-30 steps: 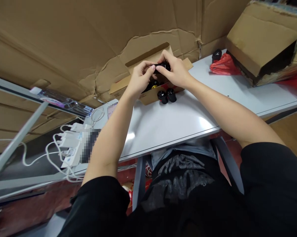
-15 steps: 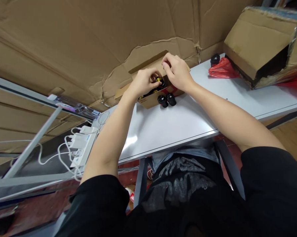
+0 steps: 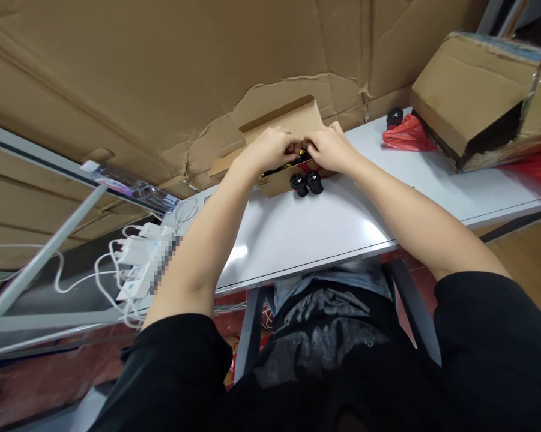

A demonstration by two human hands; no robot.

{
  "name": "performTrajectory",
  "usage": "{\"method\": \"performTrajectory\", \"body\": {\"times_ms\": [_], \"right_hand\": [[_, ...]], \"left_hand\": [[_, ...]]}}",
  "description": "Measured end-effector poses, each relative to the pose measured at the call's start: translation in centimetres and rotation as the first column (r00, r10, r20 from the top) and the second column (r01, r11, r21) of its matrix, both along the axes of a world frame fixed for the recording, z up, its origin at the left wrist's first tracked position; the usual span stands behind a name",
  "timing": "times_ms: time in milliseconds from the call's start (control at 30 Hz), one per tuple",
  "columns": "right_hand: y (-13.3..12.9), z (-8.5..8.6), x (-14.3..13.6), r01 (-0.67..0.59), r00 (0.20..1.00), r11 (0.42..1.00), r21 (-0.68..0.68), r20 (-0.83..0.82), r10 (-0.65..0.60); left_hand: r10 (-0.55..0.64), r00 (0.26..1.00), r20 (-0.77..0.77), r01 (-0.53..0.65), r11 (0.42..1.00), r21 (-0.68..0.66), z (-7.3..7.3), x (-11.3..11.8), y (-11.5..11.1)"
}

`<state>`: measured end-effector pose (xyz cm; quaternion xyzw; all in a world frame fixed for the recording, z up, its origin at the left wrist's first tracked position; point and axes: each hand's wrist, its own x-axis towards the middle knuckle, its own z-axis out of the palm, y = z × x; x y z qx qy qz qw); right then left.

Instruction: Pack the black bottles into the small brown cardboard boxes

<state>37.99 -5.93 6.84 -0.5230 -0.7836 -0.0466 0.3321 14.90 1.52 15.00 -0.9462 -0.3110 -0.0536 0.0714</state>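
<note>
An open cardboard box [image 3: 277, 185] stands on the white table, its lid raised at the back. Inside are black pieces with yellow or gold parts, mostly covered by my hands. My left hand [image 3: 275, 147] reaches over the box with its fingers curled down among them. Close beside it, my right hand [image 3: 331, 148] has its fingertips pinched together at the box's right part. What either hand grips is hidden behind the fingers. Two short black cylindrical pieces, a left one [image 3: 299, 185] and a right one [image 3: 314, 182], stand against the box's front.
A large worn carton [image 3: 472, 96] lies at the right, with a red plastic bag [image 3: 408, 134] and a black piece [image 3: 394, 118] beside it. Left are a power strip [image 3: 139, 264] with white cables and a clear bottle [image 3: 130, 187]. Cardboard sheeting [image 3: 162, 78] lines the back.
My right hand has come down from above the lid to the box, beside my left hand. The left fingers have closed further over the contents. The view has shifted slightly.
</note>
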Motion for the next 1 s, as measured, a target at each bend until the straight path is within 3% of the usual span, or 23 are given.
{"method": "performTrajectory", "body": {"times_ms": [133, 333, 500, 700, 867, 1000], "right_hand": [[-1.5, 1.2, -0.4, 0.013, 0.999, 0.994, -0.104, 0.037, -0.009], [-3.0, 2.4, -0.3, 0.001, 0.993, 0.99, -0.14, 0.115, 0.016], [-2.6, 2.4, 0.1, 0.004, 0.995, 0.99, -0.138, 0.103, 0.011], [-0.7, 0.9, 0.7, -0.065, 0.997, 0.996, -0.065, 0.035, 0.067], [-0.2, 0.1, 1.0, -0.086, 0.993, 0.996, 0.019, -0.078, 0.088], [-0.9, 0.6, 1.0, -0.117, 0.987, 0.992, 0.041, -0.104, 0.121]], "left_hand": [[0.011, 0.998, -0.064, -0.011, 1.0, 0.008, 0.3, -0.3, -0.3], [0.038, 0.997, -0.072, -0.036, 0.999, 0.026, 1.0, -0.4, -0.8], [0.076, 0.991, 0.113, -0.077, 0.997, 0.012, 1.4, -1.5, -4.7], [0.003, 0.988, 0.154, 0.007, 0.998, -0.061, -1.7, -4.5, -10.8], [0.006, 0.981, 0.196, 0.002, 0.999, -0.04, -3.6, -5.9, -12.2], [0.02, 0.965, 0.263, 0.029, 0.984, -0.178, -4.3, -6.9, -13.0]]}}
